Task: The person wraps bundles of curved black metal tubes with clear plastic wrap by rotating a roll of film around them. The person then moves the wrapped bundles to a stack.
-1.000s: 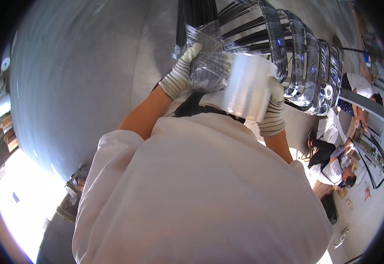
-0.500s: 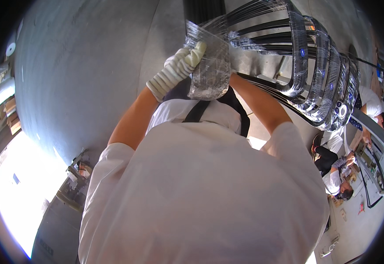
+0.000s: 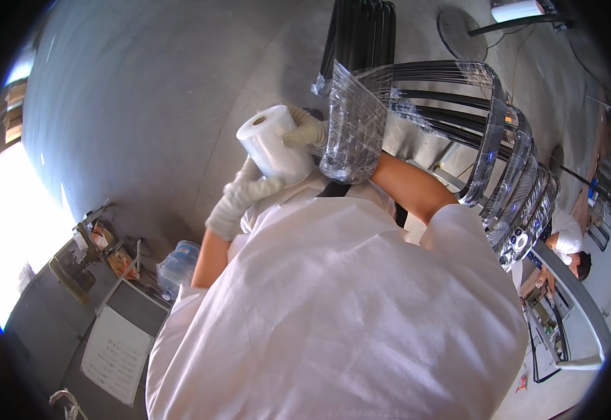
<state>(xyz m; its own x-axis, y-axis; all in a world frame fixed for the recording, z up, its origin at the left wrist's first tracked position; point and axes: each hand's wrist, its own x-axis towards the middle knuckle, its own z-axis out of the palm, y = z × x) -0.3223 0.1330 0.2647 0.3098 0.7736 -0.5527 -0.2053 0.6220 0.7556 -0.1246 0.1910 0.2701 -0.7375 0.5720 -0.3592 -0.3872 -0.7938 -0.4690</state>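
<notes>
Stretch-film roll (image 3: 274,150) has been brought from right to left of the film-wrapped black tube bundle (image 3: 354,133) (far-side pass apparently made). It is grasped by the right hand (image 3: 307,131); the left hand (image 3: 239,199) is blurred against its lower end, grip not discernible.

Shirt (image 3: 340,301): plain white cloth is creasing loosely
Sleeves (image 3: 449,234): short white ends are leaving forearms (image 3: 410,187) bare
Gloves (image 3: 227,213): off-white knit is covering left grip (image 3: 246,196) and right grip (image 3: 310,131)
Band (image 3: 333,190): dark strip is showing past shirt

Gloved left hand (image 3: 241,198) sits below the curled right hand (image 3: 307,131), both arms (image 3: 414,187) bent inward, the right wrist apparently hidden.
</notes>
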